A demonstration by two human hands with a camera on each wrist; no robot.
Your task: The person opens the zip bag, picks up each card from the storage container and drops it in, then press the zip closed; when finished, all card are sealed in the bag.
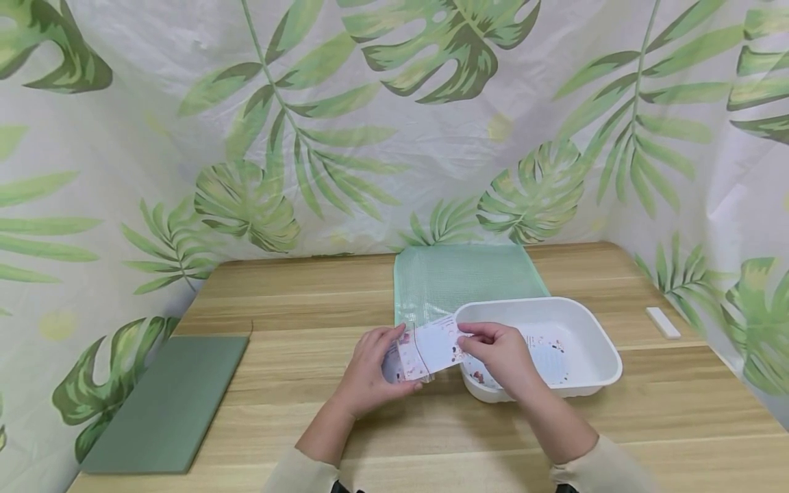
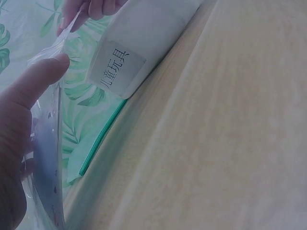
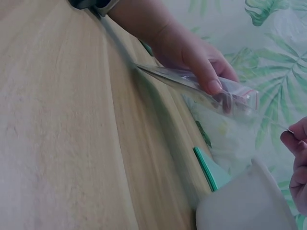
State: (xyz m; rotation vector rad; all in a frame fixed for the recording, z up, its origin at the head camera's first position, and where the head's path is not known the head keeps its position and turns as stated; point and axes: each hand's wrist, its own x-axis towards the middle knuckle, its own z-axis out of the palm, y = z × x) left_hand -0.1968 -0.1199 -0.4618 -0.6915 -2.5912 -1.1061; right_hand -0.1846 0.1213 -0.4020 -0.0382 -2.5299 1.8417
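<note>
My left hand [image 1: 372, 370] grips a clear zip bag [image 2: 47, 129] with a red seal line, its thumb on the near side. Inside the bag are printed cards, partly hidden by the fingers. At the bag's mouth a white card [image 1: 439, 346] with small floral prints lies across the red line, partly in the bag. My right hand [image 1: 502, 352] pinches that card's right end between thumb and fingers. Under and behind the right hand stands a white plastic basin [image 1: 592, 329]. More printed cards [image 1: 547, 361] lie in it.
A green mesh zip pouch [image 1: 468, 274] lies flat behind the basin. A dark green board [image 1: 169, 404] is at the table's left. Near the right edge sits a small white bar [image 1: 663, 322]. The basin's side carries a label [image 2: 116, 67]. A leaf-print curtain [image 1: 431, 137] surrounds the wooden table.
</note>
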